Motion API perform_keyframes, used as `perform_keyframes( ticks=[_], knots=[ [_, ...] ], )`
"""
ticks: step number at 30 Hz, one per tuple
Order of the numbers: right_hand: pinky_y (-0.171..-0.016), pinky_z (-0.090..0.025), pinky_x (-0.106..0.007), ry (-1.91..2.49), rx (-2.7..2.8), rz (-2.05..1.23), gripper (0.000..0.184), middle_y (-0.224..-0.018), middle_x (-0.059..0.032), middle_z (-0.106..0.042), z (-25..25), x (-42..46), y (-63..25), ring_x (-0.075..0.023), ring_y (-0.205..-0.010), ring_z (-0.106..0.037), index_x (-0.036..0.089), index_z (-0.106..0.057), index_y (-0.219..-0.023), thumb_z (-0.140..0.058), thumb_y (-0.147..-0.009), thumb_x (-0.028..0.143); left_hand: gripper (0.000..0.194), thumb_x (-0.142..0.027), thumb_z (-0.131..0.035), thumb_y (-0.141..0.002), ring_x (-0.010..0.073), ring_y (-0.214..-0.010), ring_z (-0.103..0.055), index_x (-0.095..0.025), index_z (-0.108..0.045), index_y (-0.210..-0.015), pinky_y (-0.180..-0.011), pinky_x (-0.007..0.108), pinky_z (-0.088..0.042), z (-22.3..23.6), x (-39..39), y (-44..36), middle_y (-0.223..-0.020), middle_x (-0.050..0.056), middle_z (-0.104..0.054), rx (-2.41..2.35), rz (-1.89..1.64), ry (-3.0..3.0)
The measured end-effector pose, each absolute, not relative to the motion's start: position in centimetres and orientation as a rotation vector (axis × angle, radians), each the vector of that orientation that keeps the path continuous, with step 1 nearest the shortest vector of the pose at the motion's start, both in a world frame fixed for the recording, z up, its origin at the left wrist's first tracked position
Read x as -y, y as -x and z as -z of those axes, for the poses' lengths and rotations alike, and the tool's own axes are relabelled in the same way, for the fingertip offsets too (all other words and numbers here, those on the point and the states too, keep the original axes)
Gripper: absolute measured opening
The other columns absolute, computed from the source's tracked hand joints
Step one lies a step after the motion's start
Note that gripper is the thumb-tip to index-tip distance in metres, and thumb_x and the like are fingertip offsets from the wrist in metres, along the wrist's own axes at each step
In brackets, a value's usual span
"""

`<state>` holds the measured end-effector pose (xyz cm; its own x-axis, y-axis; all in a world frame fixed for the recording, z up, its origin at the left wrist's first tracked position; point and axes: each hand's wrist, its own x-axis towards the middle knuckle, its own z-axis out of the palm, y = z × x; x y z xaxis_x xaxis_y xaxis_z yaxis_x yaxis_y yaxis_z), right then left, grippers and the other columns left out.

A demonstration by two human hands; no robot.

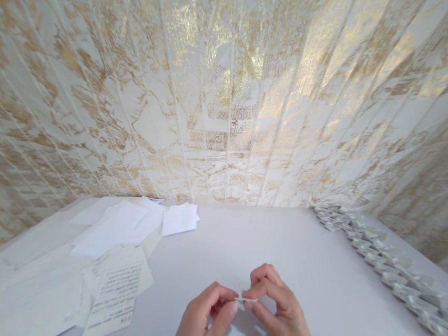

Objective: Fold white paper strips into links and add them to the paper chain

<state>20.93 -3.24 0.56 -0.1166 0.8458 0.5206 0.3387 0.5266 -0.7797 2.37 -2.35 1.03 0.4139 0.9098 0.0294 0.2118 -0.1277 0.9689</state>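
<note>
Near the front edge of the view, my left hand [209, 317] and my right hand [277, 305] meet over the white table. Between them is a small folded piece of white paper [242, 299], seen nearly edge-on. My left thumb and forefinger pinch its left end. The right end is gripped by my right thumb and forefinger, with the other right fingers curled. Part of the paper is hidden behind the fingertips, so its full shape cannot be made out.
Loose white sheets [111, 226] and a printed page [115, 297] lie spread on the left. A small stack of cut papers [179, 218] sits at the back. Rows of folded paper pieces [392, 273] line the right side. Gold-patterned curtain [218, 110] hangs behind the table [254, 239].
</note>
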Motion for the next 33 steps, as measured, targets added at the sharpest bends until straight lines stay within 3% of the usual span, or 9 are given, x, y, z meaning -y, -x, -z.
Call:
perform_keyframes(
  ticks=[2, 4, 9, 17, 23, 28, 33],
  knots=[
    [-0.069, -0.045, -0.029, 0.961, 1.741, -0.48, 0.012, -0.085, -0.0016, -0.055, -0.7, 3.3, -21.1, -0.0178, -0.077, -0.054, 0.027, -0.071, -0.088, -0.061, -0.094, 0.025, 0.052, -0.067, -0.05, -0.089, 0.0147, -0.063, -0.05, -0.017, -0.064, -0.081, -0.06, 0.024, -0.038, -0.7, 2.4, -2.7, -0.068, -0.001, -0.055, -0.937, -0.772, -1.386],
    [-0.071, -0.046, -0.031, 0.909, 1.818, -0.393, 0.021, -0.094, -0.0036, -0.056, -0.8, 3.4, -21.1, -0.0189, -0.083, -0.053, 0.03, -0.073, -0.092, -0.057, -0.093, 0.017, 0.059, -0.073, -0.05, -0.085, 0.0115, -0.053, -0.044, -0.016, -0.062, -0.078, -0.053, 0.023, -0.034, -0.5, 2.4, -3.1, -0.063, -0.002, -0.053, -0.837, -0.725, -1.145],
    [-0.075, -0.047, -0.033, 0.905, 1.882, -0.404, 0.034, -0.105, -0.0047, -0.057, -0.7, 3.3, -21.1, -0.0205, -0.091, -0.052, 0.035, -0.075, -0.096, -0.053, -0.092, 0.009, 0.049, -0.061, -0.074, -0.074, 0.01, -0.061, -0.045, -0.015, -0.065, -0.086, -0.059, 0.022, -0.037, -1.1, 2.2, -3.2, -0.072, -0.002, -0.053, -0.751, -0.804, -0.903],
    [-0.073, -0.048, -0.032, 0.907, 1.69, -0.78, 0.026, -0.087, -0.0041, -0.062, -0.6, 3.2, -20.8, -0.019, -0.082, -0.06, 0.026, -0.072, -0.087, -0.049, -0.097, 0.021, 0.041, -0.056, -0.072, -0.079, 0.0116, -0.062, -0.047, -0.016, -0.064, -0.085, -0.062, 0.024, -0.038, -0.2, 1.6, -2.9, -0.069, -0.003, -0.054, -0.767, -0.879, -1.101],
    [-0.074, -0.048, -0.029, 1.01, 1.588, -0.825, 0.015, -0.086, -0.0034, -0.063, 0.6, 3.5, -20.4, -0.0176, -0.081, -0.06, 0.023, -0.062, -0.096, -0.049, -0.097, 0.03, 0.042, -0.059, -0.065, -0.082, 0.0138, -0.064, -0.048, -0.018, -0.06, -0.081, -0.062, 0.024, -0.039, -0.3, 1.7, -2.5, -0.068, -0.003, -0.051, -0.888, -0.844, -1.277],
    [-0.072, -0.048, -0.028, 1.037, 1.674, -0.873, 0.016, -0.085, -0.0037, -0.064, 0.0, 3.5, -20.1, -0.0172, -0.078, -0.059, 0.022, -0.063, -0.091, -0.055, -0.095, 0.035, 0.032, -0.048, -0.053, -0.092, 0.016, -0.07, -0.049, -0.019, -0.058, -0.078, -0.066, 0.024, -0.039, -1.2, 2.3, -2.3, -0.072, -0.002, -0.052, -1.023, -0.852, -1.538],
    [-0.072, -0.047, -0.028, 1.019, 1.648, -0.96, 0.021, -0.082, -0.0029, -0.063, -0.3, 3.6, -20.0, -0.0166, -0.076, -0.058, 0.021, -0.064, -0.089, -0.059, -0.093, 0.041, 0.023, -0.036, -0.055, -0.089, 0.016, -0.068, -0.051, -0.02, -0.054, -0.073, -0.065, 0.023, -0.039, -1.0, 2.2, -2.2, -0.069, -0.003, -0.051, -1.083, -0.887, -1.673]
  ],
)
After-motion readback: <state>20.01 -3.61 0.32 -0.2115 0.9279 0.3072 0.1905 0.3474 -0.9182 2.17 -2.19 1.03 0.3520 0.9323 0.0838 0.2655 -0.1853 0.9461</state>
